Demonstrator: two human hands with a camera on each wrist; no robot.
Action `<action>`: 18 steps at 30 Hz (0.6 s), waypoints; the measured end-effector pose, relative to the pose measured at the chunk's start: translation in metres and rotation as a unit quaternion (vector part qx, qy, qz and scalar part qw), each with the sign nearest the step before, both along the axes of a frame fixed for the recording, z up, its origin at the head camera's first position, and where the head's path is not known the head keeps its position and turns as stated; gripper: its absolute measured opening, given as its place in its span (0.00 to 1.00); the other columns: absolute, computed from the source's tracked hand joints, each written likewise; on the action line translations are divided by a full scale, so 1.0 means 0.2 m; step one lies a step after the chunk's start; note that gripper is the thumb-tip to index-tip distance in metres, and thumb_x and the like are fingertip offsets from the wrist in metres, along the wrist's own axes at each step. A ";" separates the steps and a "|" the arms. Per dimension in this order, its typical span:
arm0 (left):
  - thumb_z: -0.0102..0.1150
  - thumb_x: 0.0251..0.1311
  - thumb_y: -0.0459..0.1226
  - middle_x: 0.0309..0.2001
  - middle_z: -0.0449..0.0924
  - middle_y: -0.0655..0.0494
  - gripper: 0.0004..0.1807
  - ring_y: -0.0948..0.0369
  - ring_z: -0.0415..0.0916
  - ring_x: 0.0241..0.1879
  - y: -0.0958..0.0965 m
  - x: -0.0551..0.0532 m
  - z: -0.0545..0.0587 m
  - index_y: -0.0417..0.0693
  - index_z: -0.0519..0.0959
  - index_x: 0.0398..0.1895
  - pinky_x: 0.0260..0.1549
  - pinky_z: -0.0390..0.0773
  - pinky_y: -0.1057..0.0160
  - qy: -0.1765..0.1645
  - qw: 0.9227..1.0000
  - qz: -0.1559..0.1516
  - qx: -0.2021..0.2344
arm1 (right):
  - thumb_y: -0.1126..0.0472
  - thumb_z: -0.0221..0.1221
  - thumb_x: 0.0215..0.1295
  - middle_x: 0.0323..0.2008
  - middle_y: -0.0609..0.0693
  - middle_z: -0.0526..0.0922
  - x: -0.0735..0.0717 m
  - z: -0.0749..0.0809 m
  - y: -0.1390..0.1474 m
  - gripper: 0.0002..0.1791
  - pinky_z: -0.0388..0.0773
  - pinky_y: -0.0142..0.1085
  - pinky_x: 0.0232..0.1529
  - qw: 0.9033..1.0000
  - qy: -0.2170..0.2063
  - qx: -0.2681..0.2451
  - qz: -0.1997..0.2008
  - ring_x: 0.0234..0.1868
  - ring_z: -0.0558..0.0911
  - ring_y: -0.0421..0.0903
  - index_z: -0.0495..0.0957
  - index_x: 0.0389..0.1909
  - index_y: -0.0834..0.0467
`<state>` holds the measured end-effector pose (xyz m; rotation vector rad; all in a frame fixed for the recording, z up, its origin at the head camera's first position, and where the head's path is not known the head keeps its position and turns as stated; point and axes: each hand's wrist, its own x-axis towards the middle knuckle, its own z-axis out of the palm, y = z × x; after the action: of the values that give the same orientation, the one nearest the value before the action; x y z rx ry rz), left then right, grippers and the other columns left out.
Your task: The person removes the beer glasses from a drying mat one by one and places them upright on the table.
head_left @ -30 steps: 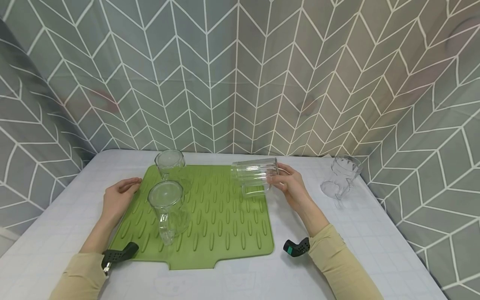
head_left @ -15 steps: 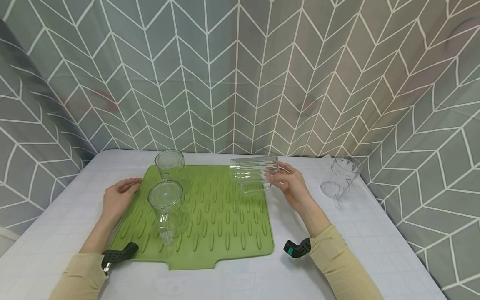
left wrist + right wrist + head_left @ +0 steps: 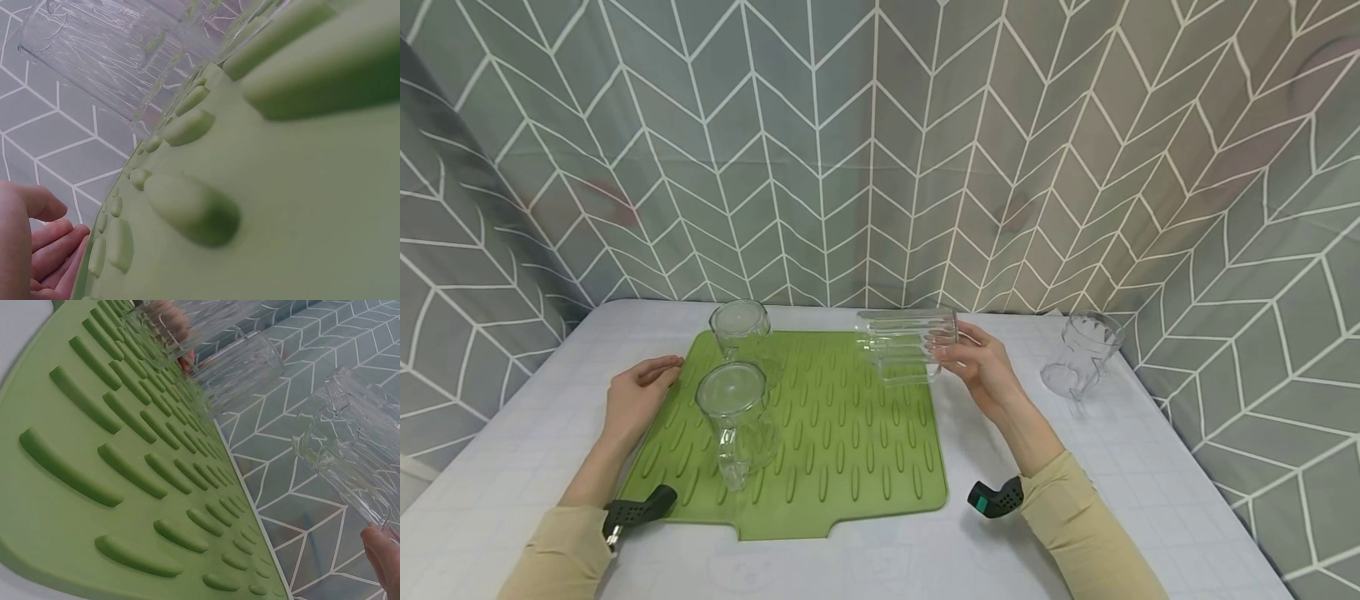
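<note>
My right hand [image 3: 992, 375] grips one end of a clear glass mug [image 3: 898, 333], which lies sideways in the air over the far right corner of the green ridged mat [image 3: 842, 492]. Its handle hangs underneath, and some fingers show through the glass. In the right wrist view this mug [image 3: 356, 450] is at the right, with only a thumb and part of the hand [image 3: 382, 559] visible. My left hand [image 3: 638, 400] rests at the mat's left edge, fingers loosely bent, holding nothing. Two more glass mugs stand on the mat's left half, a nearer one [image 3: 733, 408] and a farther one [image 3: 741, 325].
Another clear glass mug [image 3: 1082, 354] stands on the white tablecloth [image 3: 917, 558] at the far right. A grey patterned curtain [image 3: 880, 167] closes off the back and sides. Black wrist devices sit by both cuffs.
My right hand has lifted the mug slightly, and its far end has shifted a little up and left. The left hand and the standing mugs have stayed in place.
</note>
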<state>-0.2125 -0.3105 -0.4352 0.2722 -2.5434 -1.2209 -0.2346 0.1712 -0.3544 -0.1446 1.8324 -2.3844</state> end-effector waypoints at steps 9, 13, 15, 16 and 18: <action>0.49 0.74 0.47 0.58 0.80 0.40 0.24 0.89 0.63 0.38 0.00 0.00 0.00 0.37 0.77 0.61 0.38 0.69 0.87 0.011 1.000 -0.006 0.007 | 0.71 0.61 0.61 0.56 0.56 0.79 0.01 0.01 -0.01 0.37 0.81 0.35 0.55 1.000 0.005 0.002 0.002 0.54 0.83 0.46 0.60 0.71 0.63; 0.49 0.74 0.47 0.58 0.81 0.40 0.24 0.89 0.63 0.38 0.00 0.00 0.01 0.37 0.78 0.60 0.39 0.68 0.86 0.014 1.000 -0.006 0.002 | 0.71 0.62 0.61 0.55 0.54 0.79 0.02 0.02 -0.01 0.38 0.81 0.35 0.56 1.000 0.010 0.002 0.005 0.51 0.83 0.42 0.59 0.71 0.64; 0.49 0.74 0.47 0.57 0.81 0.40 0.24 0.89 0.63 0.38 0.00 0.00 0.01 0.37 0.78 0.60 0.39 0.68 0.85 0.014 1.000 -0.005 -0.002 | 0.71 0.62 0.61 0.55 0.54 0.78 0.02 0.03 -0.02 0.38 0.81 0.34 0.56 1.000 0.013 0.004 0.006 0.51 0.83 0.42 0.58 0.72 0.64; 0.49 0.74 0.47 0.57 0.81 0.40 0.24 0.89 0.63 0.38 0.00 0.00 0.01 0.37 0.78 0.60 0.39 0.68 0.84 0.014 1.000 -0.005 -0.003 | 0.71 0.62 0.61 0.55 0.54 0.78 0.03 0.03 -0.02 0.39 0.81 0.34 0.56 1.000 0.014 0.004 0.006 0.52 0.83 0.42 0.58 0.72 0.64; 0.49 0.74 0.47 0.57 0.81 0.40 0.24 0.89 0.63 0.38 0.00 0.00 0.01 0.38 0.78 0.60 0.39 0.68 0.84 0.013 1.000 -0.004 -0.004 | 0.71 0.62 0.61 0.55 0.54 0.78 0.03 0.03 -0.02 0.39 0.80 0.34 0.57 1.000 0.017 0.006 0.008 0.52 0.83 0.42 0.57 0.72 0.63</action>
<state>-0.2119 -0.3098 -0.4331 0.2445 -2.5294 -1.2086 -0.2287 0.1676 -0.3479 -0.1991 1.8530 -2.3732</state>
